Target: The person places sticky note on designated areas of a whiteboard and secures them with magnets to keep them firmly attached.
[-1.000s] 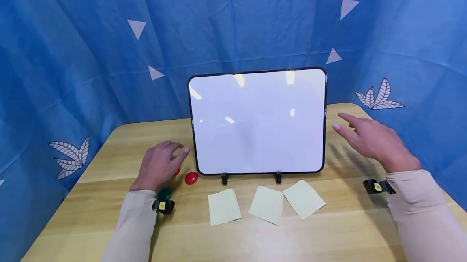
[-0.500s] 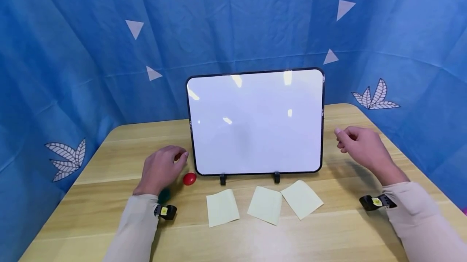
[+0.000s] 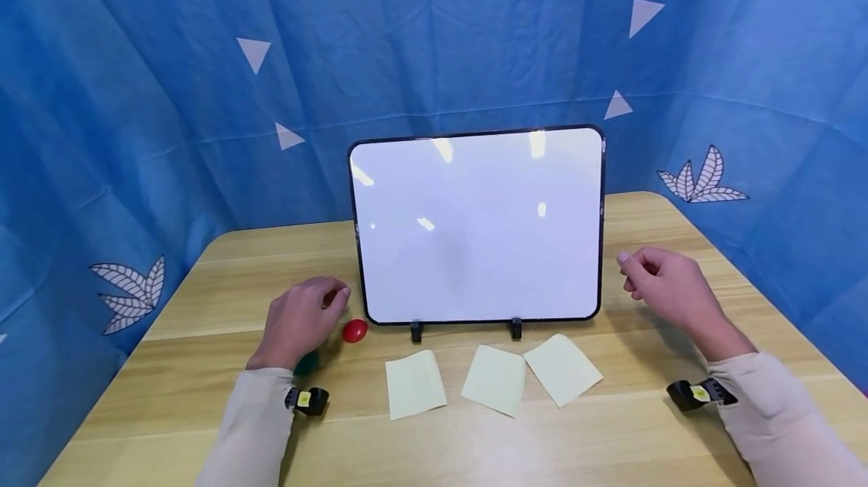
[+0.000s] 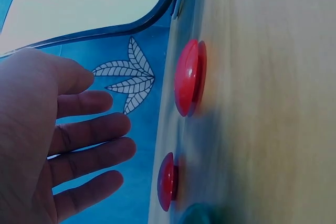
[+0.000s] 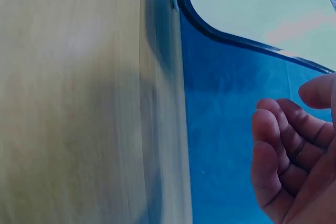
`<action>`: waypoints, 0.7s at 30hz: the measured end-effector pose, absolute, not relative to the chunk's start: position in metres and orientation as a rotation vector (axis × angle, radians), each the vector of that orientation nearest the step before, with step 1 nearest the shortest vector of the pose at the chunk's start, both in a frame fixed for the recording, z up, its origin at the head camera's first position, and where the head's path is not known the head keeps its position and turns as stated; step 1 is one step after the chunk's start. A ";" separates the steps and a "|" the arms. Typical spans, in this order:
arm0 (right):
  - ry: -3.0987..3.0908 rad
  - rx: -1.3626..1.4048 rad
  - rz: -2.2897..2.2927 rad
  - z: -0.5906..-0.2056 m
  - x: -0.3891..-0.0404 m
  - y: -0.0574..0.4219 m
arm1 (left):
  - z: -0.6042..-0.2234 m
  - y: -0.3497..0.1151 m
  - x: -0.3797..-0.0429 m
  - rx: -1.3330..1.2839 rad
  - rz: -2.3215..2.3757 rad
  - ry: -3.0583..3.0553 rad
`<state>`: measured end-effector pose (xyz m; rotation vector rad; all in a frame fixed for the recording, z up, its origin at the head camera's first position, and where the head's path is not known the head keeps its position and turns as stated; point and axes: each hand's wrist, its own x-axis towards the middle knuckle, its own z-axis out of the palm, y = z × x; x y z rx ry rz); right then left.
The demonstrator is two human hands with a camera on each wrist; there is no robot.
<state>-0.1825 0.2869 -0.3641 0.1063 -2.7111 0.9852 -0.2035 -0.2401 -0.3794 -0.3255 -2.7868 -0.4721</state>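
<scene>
Three pale sheets [image 3: 417, 389] lie nearest on the wooden table [image 3: 515, 457]. Past them, at left, a partly hidden green piece [image 4: 200, 215] and two red discs [image 4: 186, 78] sit near the left hand [image 3: 297, 327] — its fingers loosely bent, grasping nothing. The right hand [image 3: 673, 292], also relaxed and grasping nothing, hovers beside the whiteboard [image 3: 478, 231], which stands before a blue curtain [image 3: 461, 42].

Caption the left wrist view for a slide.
Left hand, holding nothing, near two red discs on a wooden table, with a whiteboard and blue curtain beyond.
</scene>
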 end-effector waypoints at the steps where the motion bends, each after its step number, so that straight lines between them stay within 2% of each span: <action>1: -2.710 0.110 0.994 -0.364 -0.182 0.286 | -0.379 -0.240 -0.203 -0.322 -0.483 -2.787; 21: -2.776 0.240 1.096 -0.359 -0.169 0.265 | -0.390 -0.245 -0.185 -0.227 -0.612 -2.839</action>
